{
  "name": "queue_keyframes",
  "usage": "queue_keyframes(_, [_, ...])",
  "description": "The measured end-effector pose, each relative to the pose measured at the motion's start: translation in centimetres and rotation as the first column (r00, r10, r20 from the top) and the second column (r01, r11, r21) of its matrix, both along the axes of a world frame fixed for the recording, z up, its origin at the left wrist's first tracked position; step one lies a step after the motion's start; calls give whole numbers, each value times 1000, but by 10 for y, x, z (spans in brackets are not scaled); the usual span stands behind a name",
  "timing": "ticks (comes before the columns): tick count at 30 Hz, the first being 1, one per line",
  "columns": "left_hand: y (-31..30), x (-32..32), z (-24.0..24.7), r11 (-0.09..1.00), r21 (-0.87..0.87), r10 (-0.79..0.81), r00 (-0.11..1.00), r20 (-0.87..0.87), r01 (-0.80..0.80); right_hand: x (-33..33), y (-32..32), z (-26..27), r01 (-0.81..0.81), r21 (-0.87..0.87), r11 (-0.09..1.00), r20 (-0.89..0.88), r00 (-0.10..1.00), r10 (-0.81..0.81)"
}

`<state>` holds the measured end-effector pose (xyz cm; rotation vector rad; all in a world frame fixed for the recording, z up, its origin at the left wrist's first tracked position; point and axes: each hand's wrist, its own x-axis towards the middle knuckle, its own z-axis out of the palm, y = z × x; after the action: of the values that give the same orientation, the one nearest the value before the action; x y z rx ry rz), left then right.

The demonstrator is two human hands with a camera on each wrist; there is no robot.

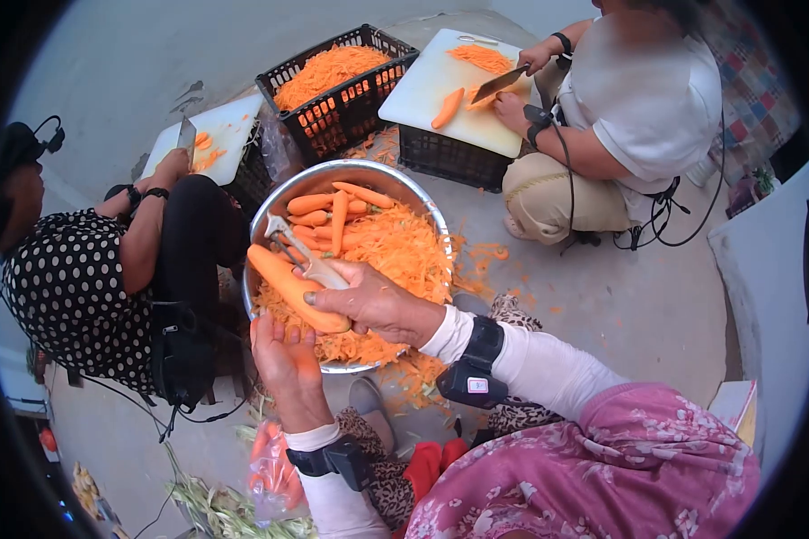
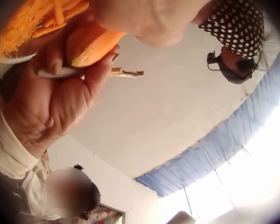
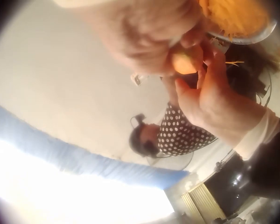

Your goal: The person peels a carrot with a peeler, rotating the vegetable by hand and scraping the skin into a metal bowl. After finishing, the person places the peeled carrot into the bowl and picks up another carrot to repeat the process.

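My right hand (image 1: pixel 382 301) grips a large peeled carrot (image 1: pixel 288 286) over the basin, its thumb lying across the carrot. The same hand also holds a peeler (image 1: pixel 319 268) with a pale handle, which juts out past the fingers in the left wrist view. Palm up, my left hand (image 1: pixel 289 373) is just below the carrot's near end, fingers extended and loosely bent. In the right wrist view the left hand (image 3: pixel 219 100) has its fingertips right at the carrot's end (image 3: pixel 186 63). Below both hands, orange shreds (image 1: pixel 404 260) and several whole carrots (image 1: pixel 340 220) fill the metal basin (image 1: pixel 444 235).
At right a person cuts carrot with a knife (image 1: pixel 501 83) on a white board (image 1: pixel 422 81); at left another works at a second board (image 1: pixel 175 144). A black crate (image 1: pixel 346 112) of shreds stands between. A bag of carrots (image 1: pixel 274 472) lies near my feet.
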<state>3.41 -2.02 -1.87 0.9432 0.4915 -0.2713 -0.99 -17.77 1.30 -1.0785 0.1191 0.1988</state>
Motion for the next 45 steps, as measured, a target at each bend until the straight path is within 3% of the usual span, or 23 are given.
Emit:
queue_keyframes(5, [3,2,-9,995,-28,-96,995,14,97,20,-39,-3,-34,144,989,3,999,34])
queue_keyframes(7, [-3,-2,-4,998,36,-61,996,72,59,27,-55,-5,13,123,992,-13,1000,-11])
queue_keyframes(13, [-7,-11,8,996,66,-68,997,38,66,55,-109,-52,146,109,983,-60,988,-140])
queue_keyframes(15, [-8,-15,10,995,84,-59,997,52,55,69,-125,-68,289,-29,957,-33,956,-290])
queue_keyframes(16, [-9,-17,12,994,98,-55,996,72,48,76,-132,-71,287,-25,958,-39,957,-288])
queue_keyframes(18, [-12,-22,14,994,97,-50,997,58,44,93,-148,-73,455,-11,890,-86,887,-454])
queue_keyframes(24, [-19,-36,22,993,57,-107,992,71,103,158,-204,-97,627,-261,734,2,761,-649])
queue_keyframes(26, [-18,-38,23,990,70,-123,991,61,118,179,-227,-106,618,-362,698,79,767,-637])
queue_keyframes(32, [-25,-39,29,987,71,-148,988,51,144,230,-285,-133,635,-659,403,330,726,-604])
queue_keyframes(33, [-25,-40,29,984,65,-167,984,58,163,234,-288,-136,639,-679,363,353,717,-601])
queue_keyframes(38, [-28,-40,30,980,38,-198,979,48,197,234,-293,-148,650,-668,362,391,721,-572])
queue_keyframes(40, [-29,-39,30,979,36,-201,979,29,199,233,-299,-152,652,-691,312,414,711,-569])
queue_keyframes(41, [-30,-39,29,980,35,-197,980,22,196,241,-303,-156,641,-743,193,444,687,-575])
queue_keyframes(42, [-30,-39,28,979,28,-200,979,25,200,240,-301,-154,636,-747,195,439,691,-574])
queue_keyframes(44, [-32,-39,28,980,20,-198,980,24,197,235,-291,-136,682,-607,408,386,701,-599])
queue_keyframes(45, [-33,-39,28,979,31,-202,979,17,201,231,-280,-132,680,-601,421,390,709,-588])
